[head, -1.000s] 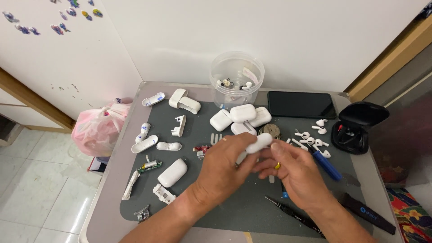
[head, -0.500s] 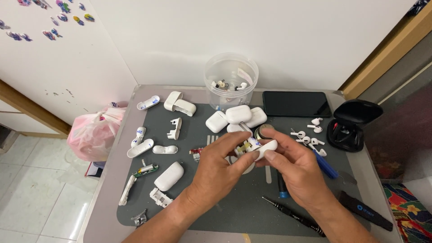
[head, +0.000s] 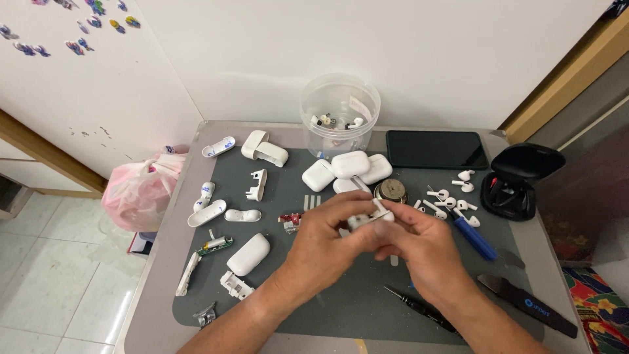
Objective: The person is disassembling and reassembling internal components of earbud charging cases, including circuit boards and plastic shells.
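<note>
Since the earlier frame, both hands have closed tighter together over the mat. The left hand (head: 324, 242) and right hand (head: 419, 246) jointly clench a small white plastic earbud case part (head: 368, 218) between their fingertips. Just beyond the grip lie smooth rounded white cases (head: 347, 167); farther back stands a clear round tub (head: 339, 113).
</note>
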